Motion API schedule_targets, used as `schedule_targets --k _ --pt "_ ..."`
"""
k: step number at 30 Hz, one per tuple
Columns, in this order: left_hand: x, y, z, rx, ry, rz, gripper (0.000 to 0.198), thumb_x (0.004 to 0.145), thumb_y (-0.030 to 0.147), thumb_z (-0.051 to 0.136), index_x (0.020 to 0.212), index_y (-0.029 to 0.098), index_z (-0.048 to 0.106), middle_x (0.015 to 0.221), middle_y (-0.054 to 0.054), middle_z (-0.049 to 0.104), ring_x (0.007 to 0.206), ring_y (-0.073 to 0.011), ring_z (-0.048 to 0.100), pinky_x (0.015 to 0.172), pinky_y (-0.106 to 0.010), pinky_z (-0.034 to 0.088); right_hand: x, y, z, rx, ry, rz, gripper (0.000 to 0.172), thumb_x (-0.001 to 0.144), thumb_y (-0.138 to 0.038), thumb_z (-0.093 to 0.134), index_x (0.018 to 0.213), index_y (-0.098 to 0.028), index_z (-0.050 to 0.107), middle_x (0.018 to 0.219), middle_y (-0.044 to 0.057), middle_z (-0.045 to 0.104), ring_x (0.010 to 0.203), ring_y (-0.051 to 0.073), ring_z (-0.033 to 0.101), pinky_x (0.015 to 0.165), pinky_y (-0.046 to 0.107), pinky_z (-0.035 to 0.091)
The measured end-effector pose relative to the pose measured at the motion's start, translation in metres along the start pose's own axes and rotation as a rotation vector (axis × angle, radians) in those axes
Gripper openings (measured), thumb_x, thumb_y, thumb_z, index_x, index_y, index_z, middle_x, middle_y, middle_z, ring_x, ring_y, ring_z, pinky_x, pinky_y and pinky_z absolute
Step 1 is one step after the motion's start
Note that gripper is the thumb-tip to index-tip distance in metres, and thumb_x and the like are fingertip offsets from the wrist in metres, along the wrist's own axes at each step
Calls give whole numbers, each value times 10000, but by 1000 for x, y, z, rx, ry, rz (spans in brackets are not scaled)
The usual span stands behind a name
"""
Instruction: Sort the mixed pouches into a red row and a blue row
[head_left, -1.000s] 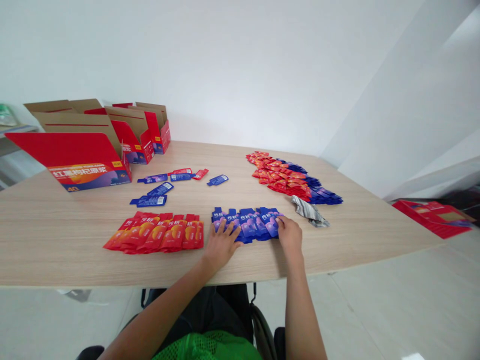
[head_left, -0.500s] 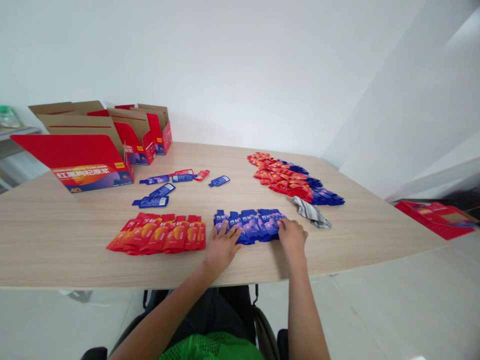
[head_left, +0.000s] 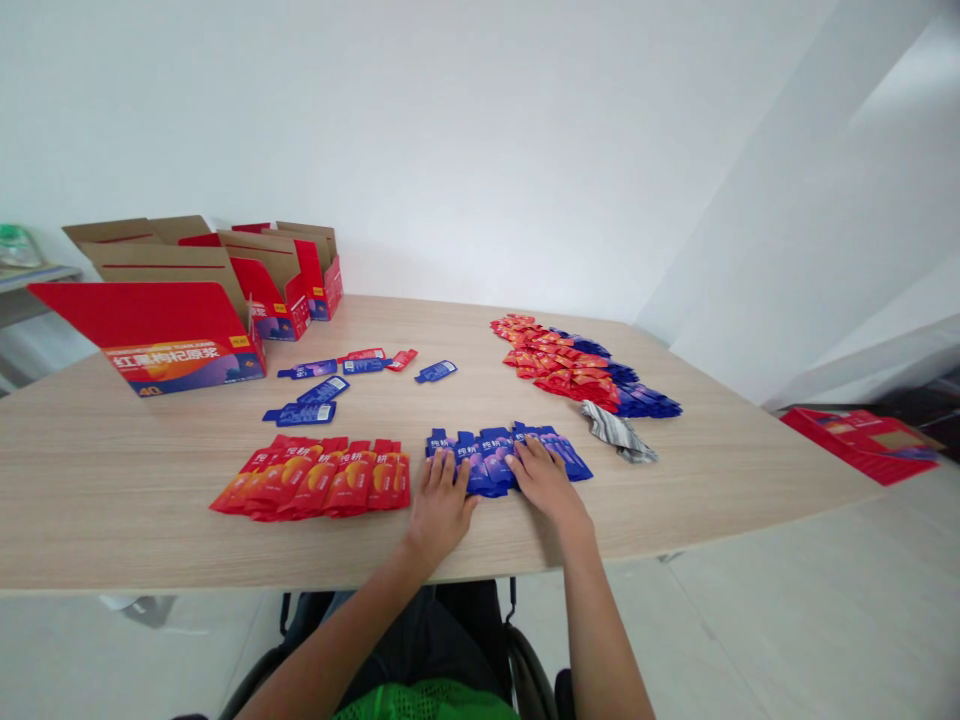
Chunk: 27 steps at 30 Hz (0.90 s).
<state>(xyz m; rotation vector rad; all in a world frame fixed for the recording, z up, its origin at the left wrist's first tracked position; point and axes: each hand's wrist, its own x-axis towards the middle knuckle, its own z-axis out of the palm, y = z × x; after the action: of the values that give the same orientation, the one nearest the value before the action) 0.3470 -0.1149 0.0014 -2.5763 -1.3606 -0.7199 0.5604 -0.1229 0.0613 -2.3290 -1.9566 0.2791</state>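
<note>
A row of overlapping blue pouches [head_left: 493,460] lies on the table in front of me. My left hand [head_left: 441,500] rests on the row's left end, fingers stretched out over the pouches. Across the right part of the row lies my right hand [head_left: 546,482], palm down with its fingers spread on the pouches. To the left of the blue row is a similar row of overlapping red pouches [head_left: 319,480], apart from both hands.
Open red cartons [head_left: 184,340] stand at the back left. Several loose blue pouches [head_left: 316,413] lie before them. At the back right are piles of red pouches [head_left: 574,383] and blue pouches [head_left: 646,400], beside a striped cloth [head_left: 619,432]. A red box [head_left: 862,440] sits beyond the table's right edge.
My right hand has moved left from the row's right end onto its pouches, and its fingers have spread. More blue pouches now show fanned at that end. My left hand stays at the left end.
</note>
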Motion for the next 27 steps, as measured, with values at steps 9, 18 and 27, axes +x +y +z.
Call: schedule_targets --k 9,18,27 --pt "0 2 -4 -5 -74 -29 459 974 356 609 1421 254 605 1419 -99 637 1428 -359 463 1147 -533 413 -4 3 -7 145 -24 -20 563 1086 -466 290 1509 -177 523 1624 93 360 1554 216 260 1290 452 169" --pt "0 3 -8 -51 -84 -53 507 973 447 583 1425 218 603 1453 -137 610 1438 -389 442 1135 -596 410 -5 14 -6 299 36 -39 601 1087 -488 253 1502 -151 527 1564 103 454 1515 193 352 1297 389 199" --pt "-1 2 -7 -62 35 -12 710 886 550 675 1472 173 539 1548 -183 500 1505 -392 345 1213 -580 322 -5 31 -11 438 160 -45 698 1081 -540 152 1429 -135 602 1507 116 521 1467 229 427 1272 416 285"
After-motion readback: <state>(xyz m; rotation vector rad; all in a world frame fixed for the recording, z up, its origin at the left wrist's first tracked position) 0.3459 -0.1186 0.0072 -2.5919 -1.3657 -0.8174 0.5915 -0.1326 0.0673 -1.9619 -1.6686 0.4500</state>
